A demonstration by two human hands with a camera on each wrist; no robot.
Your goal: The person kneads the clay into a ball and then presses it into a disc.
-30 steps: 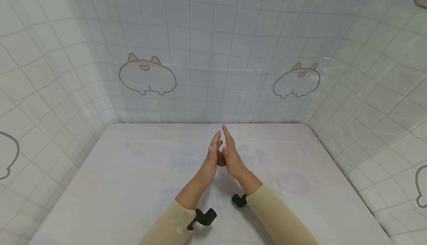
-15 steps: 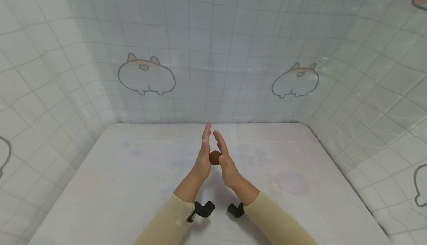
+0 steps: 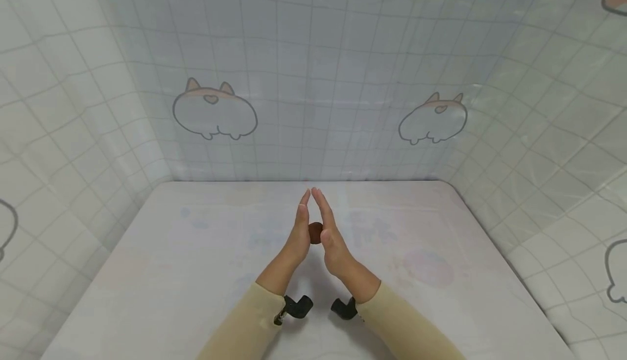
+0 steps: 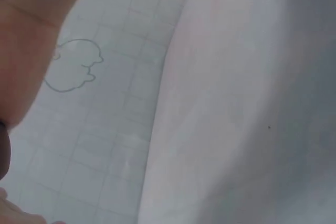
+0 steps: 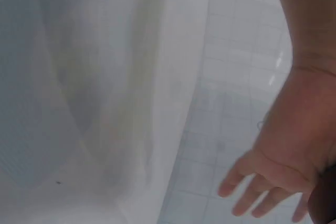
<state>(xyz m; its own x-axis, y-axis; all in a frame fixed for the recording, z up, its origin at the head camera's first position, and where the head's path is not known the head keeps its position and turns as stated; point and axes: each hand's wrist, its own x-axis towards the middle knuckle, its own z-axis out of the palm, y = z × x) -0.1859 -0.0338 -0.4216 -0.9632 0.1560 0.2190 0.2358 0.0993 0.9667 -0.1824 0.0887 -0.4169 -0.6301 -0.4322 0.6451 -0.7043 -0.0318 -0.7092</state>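
A small smooth brown ball (image 3: pixel 315 233) sits between the two facing palms. My left hand (image 3: pixel 297 235) presses flat against its left side, fingers straight and pointing away. From the other side my right hand (image 3: pixel 333 243) touches the ball, its fingers straight too. The fingertips of both hands lean together above the ball, while the heels of the hands stand apart. In the left wrist view part of the brown ball (image 4: pixel 4 153) shows at the left edge. The right wrist view has the ball (image 5: pixel 324 200) at the lower right, beside the right palm (image 5: pixel 294 119).
Both hands are over a table (image 3: pixel 196 273) with a pale, faintly patterned cover. Grid-printed sheeting with cartoon dog outlines forms a back wall (image 3: pixel 313 77) and side walls. Black wrist mounts (image 3: pixel 299 306) stick out below the cream sleeves (image 3: pixel 245 322).
Both hands have shifted slightly left, with the ball between them. The left hand slid forward along the right, then drew back until the fingertips are nearly level.
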